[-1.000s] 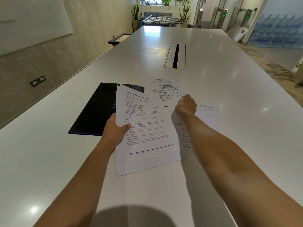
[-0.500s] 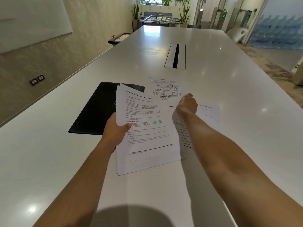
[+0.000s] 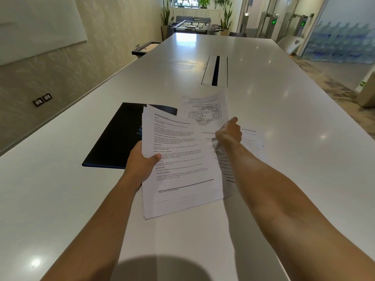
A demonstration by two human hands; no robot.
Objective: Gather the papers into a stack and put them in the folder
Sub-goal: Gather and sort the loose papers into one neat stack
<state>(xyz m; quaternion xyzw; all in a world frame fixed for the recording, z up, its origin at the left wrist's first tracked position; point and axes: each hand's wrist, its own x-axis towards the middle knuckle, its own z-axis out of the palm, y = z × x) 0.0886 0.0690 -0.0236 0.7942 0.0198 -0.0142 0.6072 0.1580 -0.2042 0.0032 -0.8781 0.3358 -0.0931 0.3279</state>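
White bench (image 3: pixel 284 138), folder (image 3: pixel 113 138) far left. Left hand (image 3: pixel 140 165) pinches the stack (image 3: pixel 182 169); right hand (image 3: pixel 229 132) looks closed on a sheet (image 3: pixel 205 110), grip mostly hidden.

Left hand (image 3: pixel 142 161) grips the paper stack (image 3: pixel 180 165); right hand (image 3: pixel 228 132) seemingly pinches the diagram sheet (image 3: pixel 205 110) beside the folder (image 3: pixel 117 138).

Left arm: bare forearm reaches forward from the lower left.
Left hand (image 3: pixel 142 162): closed in a pinch, thumb on top, fingers hidden underneath what it holds.
Right arm: bare forearm stretches forward from the lower right, extended farther than the left.
Right hand (image 3: pixel 228 131): knuckles up, fingers curled under and forward, fingertips out of sight.
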